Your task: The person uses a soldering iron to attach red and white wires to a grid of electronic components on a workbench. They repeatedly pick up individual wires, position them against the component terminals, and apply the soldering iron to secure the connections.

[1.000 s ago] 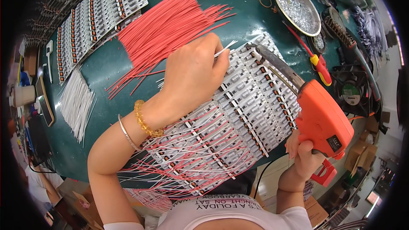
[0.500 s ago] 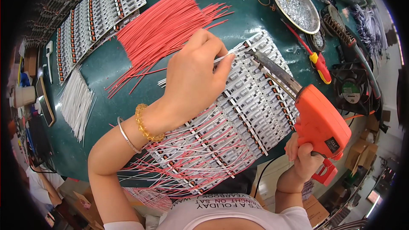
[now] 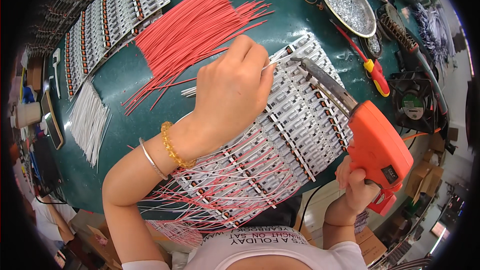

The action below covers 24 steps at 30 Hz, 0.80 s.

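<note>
My left hand (image 3: 234, 87) pinches a small bundle of white wires (image 3: 189, 91) whose ends stick out on both sides of the fist. One wire end reaches the far part of a panel of small circuit boards (image 3: 295, 115). In my right hand (image 3: 356, 185) is an orange gun-shaped soldering iron (image 3: 379, 142), its fingers wrapped round the handle. The iron's dark tip (image 3: 300, 62) is over the panel, close to the wire end; whether they touch I cannot tell. Rows of red and white wires (image 3: 235, 175) trail from the panel's near side.
A pile of red wires (image 3: 187, 32) lies behind my left hand, white wires (image 3: 89, 120) to the left. Panel stacks (image 3: 117, 25) stand far left. At right are a metal dish (image 3: 347, 6), a red-yellow screwdriver (image 3: 376, 76), another iron in a coil holder (image 3: 397, 27) and a fan (image 3: 414, 105).
My left hand has turned slightly and shifted a little with the wires. The soldering iron's tip has moved slightly right; my right hand keeps its grip.
</note>
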Motion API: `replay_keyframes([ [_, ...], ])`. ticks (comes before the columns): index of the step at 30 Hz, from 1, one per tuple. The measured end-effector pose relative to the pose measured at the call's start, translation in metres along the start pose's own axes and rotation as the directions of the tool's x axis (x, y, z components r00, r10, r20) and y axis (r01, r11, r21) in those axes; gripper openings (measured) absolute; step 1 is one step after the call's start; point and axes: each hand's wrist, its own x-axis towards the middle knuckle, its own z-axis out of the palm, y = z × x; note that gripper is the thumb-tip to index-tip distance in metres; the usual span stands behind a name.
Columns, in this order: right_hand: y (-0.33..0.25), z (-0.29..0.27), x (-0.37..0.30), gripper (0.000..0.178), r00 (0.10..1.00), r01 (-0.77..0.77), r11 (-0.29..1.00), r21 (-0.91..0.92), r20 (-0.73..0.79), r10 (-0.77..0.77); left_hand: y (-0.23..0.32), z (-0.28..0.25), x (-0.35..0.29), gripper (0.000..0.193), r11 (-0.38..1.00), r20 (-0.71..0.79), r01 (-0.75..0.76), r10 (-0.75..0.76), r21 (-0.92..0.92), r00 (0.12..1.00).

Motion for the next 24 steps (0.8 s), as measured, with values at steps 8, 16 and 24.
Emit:
replay_keyframes([
  [8,-0.005,0.004,-0.001,0.077,1.000,-0.013,0.997,0.073,0.010,0.012,0.000,0.000,0.000,0.014,1.000,-0.004,-0.025,0.025,0.007,1.000],
  [16,0.006,-0.005,-0.007,0.076,0.999,0.037,0.998,0.049,0.016,-0.038,-0.002,-0.008,0.007,0.013,0.990,-0.148,-0.138,0.143,0.040,0.979],
  [24,0.007,-0.007,-0.013,0.071,0.999,-0.025,0.998,0.052,0.034,0.023,0.005,-0.005,0.000,0.014,0.999,0.045,-0.033,0.034,-0.015,0.998],
])
